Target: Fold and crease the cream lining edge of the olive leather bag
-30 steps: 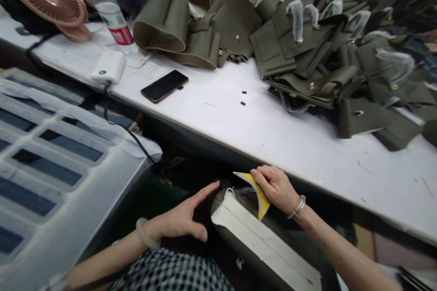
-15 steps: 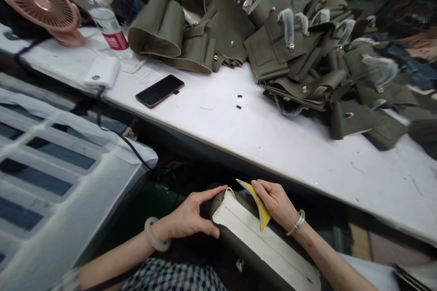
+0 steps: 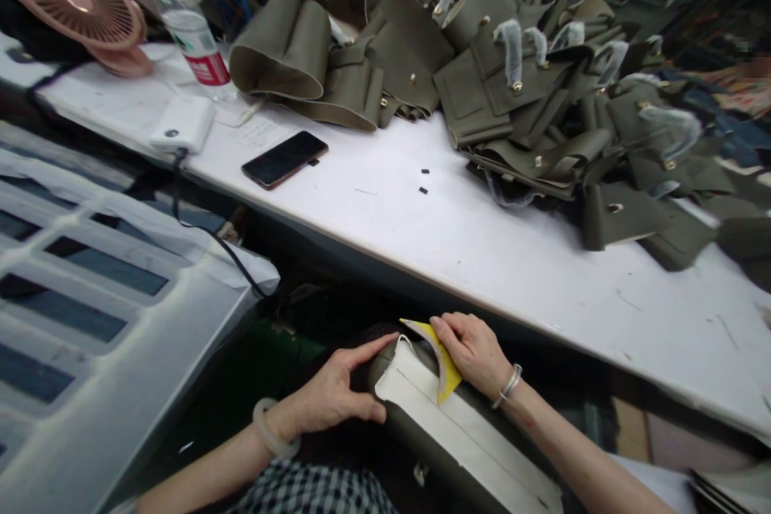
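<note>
My left hand (image 3: pixel 330 395) grips the near left end of an olive-green bag (image 3: pixel 415 434), thumb on the near side and index finger along the far corner. The bag lies tilted below the table edge, a long white panel (image 3: pixel 463 426) with a dark line facing up. A small metal fitting (image 3: pixel 420 474) shows on its near side. My right hand (image 3: pixel 475 353) pinches a thin, curved yellow piece (image 3: pixel 447 369), like a bent sheet or scraper, against the bag's far edge. Its lower edge meets the white panel. The fingertips behind it are hidden.
On the white table (image 3: pixel 385 217) are a phone (image 3: pixel 285 159), a white box with a cable (image 3: pixel 182 124), a water bottle (image 3: pixel 201 56), a pink fan (image 3: pixel 75 0) and a heap of olive bags (image 3: pixel 482 88). A white slatted crate (image 3: pixel 198 337) stands at left.
My right hand has slid the yellow piece a little to the left along the bag, toward my left hand. My left hand keeps its hold on the bag's end.
</note>
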Demonstrator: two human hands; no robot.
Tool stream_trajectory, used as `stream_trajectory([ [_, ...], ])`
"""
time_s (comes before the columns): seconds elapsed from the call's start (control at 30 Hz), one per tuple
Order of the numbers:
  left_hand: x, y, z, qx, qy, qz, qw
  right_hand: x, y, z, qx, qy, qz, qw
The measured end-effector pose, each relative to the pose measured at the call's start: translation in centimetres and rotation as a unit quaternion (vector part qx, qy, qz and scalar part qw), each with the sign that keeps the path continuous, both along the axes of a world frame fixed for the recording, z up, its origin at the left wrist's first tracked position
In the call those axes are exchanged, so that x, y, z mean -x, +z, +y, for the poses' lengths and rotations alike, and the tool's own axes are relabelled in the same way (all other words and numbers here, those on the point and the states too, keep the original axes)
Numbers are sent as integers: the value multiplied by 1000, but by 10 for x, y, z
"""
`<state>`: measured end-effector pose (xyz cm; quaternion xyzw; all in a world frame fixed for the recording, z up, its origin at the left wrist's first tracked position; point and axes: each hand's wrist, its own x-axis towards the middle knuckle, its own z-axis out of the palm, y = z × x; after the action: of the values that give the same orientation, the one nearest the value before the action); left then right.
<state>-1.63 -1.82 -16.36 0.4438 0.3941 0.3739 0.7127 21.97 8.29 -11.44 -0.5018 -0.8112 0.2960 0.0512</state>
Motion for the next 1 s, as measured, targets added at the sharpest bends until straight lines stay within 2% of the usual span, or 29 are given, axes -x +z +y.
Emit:
stream_trajectory([
  [0.13,0,-2,1,21,0,-29,999,-2,2,-1,6,-17,9,1000],
  [0.3,2,-3,-2,67,-13,-82,994,-17,-1,-8,69,-70,38,994],
  [0.53,-7,-4,-7,76,39,-121,989,-30,-7,-19,118,-109,62,985],
  [0.63,-11,-2,-6,80,41,-135,987,-29,-5,-18,92,-78,32,992],
  [0.73,-13,-1,-7,79,38,-145,986,-24,-6,-16,30,-42,-30,998],
  [0.83,-14,-3,-11,69,41,-151,985,-18,-9,-15,-21,-22,-76,997],
  [1.0,-15,-9,-18,46,66,-158,984,-10,-9,-16,-64,2,-106,992],
])
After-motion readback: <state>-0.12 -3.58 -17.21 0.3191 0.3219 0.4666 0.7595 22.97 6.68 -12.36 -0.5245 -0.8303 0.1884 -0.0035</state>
